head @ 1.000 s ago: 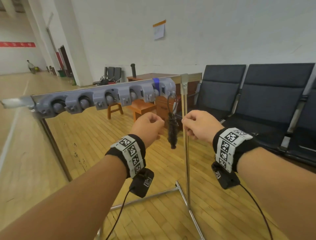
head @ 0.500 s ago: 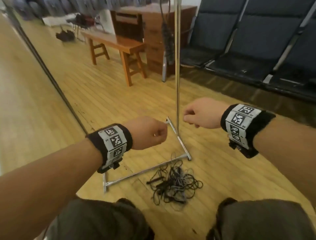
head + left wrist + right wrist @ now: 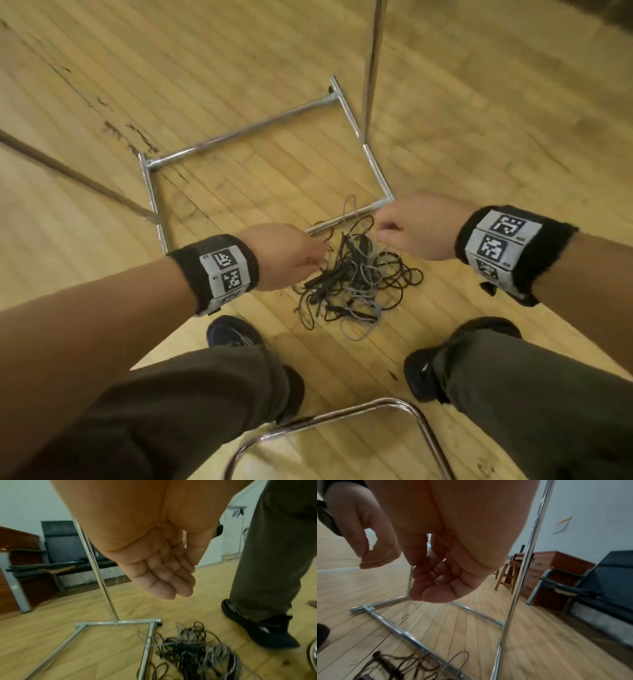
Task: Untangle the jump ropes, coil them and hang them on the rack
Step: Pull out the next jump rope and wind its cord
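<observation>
A tangled pile of black and grey jump ropes (image 3: pixel 359 277) lies on the wooden floor, partly over the front tube of the chrome rack base (image 3: pixel 239 132). My left hand (image 3: pixel 301 260) hovers just above the pile's left edge. In the left wrist view its fingers (image 3: pixel 168 585) hang nearly straight and hold nothing, with the ropes (image 3: pixel 193 655) below. My right hand (image 3: pixel 394 233) hovers over the pile's upper right. The right wrist view shows this hand (image 3: pixel 433 582) curled into a loose fist, holding nothing. The rack's top bar is out of view.
The rack's upright pole (image 3: pixel 371 68) rises just beyond my right hand, and a second pole (image 3: pixel 68 171) slants at the left. My shoes (image 3: pixel 233 334) stand close behind the pile. A chrome chair frame (image 3: pixel 342 414) is behind me. Dark seats (image 3: pixel 607 574) and a wooden desk (image 3: pixel 547 568) line the wall.
The view has swung down from the rack's top bar, where a coiled rope hangs, to the floor. Both hands have dropped from chest height to just above the tangled pile.
</observation>
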{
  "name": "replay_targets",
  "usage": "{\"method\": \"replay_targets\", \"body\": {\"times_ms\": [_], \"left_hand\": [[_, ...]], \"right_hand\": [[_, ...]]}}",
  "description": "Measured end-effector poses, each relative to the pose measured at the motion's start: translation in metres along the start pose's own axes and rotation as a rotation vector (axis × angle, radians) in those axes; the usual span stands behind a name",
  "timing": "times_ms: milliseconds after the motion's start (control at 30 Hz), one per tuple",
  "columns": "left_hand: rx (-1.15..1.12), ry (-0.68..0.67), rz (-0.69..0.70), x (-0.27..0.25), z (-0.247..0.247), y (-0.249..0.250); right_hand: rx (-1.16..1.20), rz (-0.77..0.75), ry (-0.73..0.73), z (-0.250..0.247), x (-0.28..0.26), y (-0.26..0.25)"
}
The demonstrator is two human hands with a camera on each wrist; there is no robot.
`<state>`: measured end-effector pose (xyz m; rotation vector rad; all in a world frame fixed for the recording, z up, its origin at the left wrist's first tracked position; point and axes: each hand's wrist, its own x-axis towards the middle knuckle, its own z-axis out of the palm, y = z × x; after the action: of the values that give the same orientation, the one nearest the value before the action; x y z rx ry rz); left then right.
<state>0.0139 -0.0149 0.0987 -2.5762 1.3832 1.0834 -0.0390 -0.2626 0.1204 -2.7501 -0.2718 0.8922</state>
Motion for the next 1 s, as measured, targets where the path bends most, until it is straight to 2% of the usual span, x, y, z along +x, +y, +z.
{"method": "replay_targets", "body": {"times_ms": [200,300,533,700,833,1000], "left_hand": [[0.078,-0.151,0.013,0.079,0.085,-0.059],[0.073,-0.235,0.027,0.108,0.130,-0.073],[0.074,-0.309,-0.033,0.155,0.211,-0.078],[0.062,-0.366,-0.066,0.170,0.222,-0.077],[-0.063,-0.297,-0.049,0.158,0.214,-0.079],[-0.194,-0.191,-0.131,0.128,0.191,-0.073]], "right_hand": [[0.058,-0.065,-0.158,0.081,0.080,0.019],[0.075,-0.063,-0.227,0.113,0.104,0.027],[0.098,-0.046,-0.320,0.161,0.127,0.036],[0.115,-0.050,-0.343,0.178,0.128,0.034],[0.126,-0.054,-0.323,0.181,0.126,0.035],[0.089,-0.038,-0.312,0.172,0.128,0.028]]}}
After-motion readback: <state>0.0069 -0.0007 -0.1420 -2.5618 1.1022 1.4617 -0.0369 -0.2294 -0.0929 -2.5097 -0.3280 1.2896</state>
